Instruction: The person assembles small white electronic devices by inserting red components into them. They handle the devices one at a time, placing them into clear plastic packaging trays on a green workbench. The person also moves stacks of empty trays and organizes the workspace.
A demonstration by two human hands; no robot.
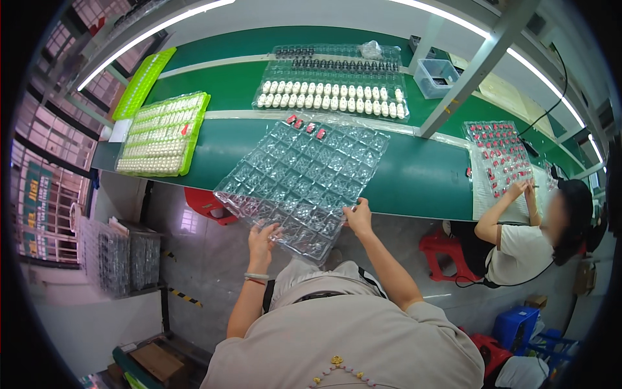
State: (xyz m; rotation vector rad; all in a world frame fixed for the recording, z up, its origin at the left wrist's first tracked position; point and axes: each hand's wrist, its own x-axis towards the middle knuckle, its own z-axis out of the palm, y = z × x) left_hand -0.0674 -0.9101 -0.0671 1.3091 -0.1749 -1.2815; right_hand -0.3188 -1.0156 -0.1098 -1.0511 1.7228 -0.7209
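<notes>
Green table (414, 159) across the upper half, grey floor (201, 259) below. At centre, tilted and overlapping the table's near edge, clear plastic tray (308, 172), gripped by its rim: left hand (261, 240) at seven o'clock, right hand (359, 217) at four. Looks light, thin and bendy, likely slick, apt to crease or crack if pinched at one corner; best held by opposite edges and kept level. Divided into small pockets, mostly bare, with four red pieces (310, 127) at twelve o'clock. Beyond, also at twelve, second tray (337, 76) with white and black pieces; near ten, lime tray (193, 146) full of white pieces; between one and two, clear box (426, 87) holding something dark, too small to tell.
</notes>
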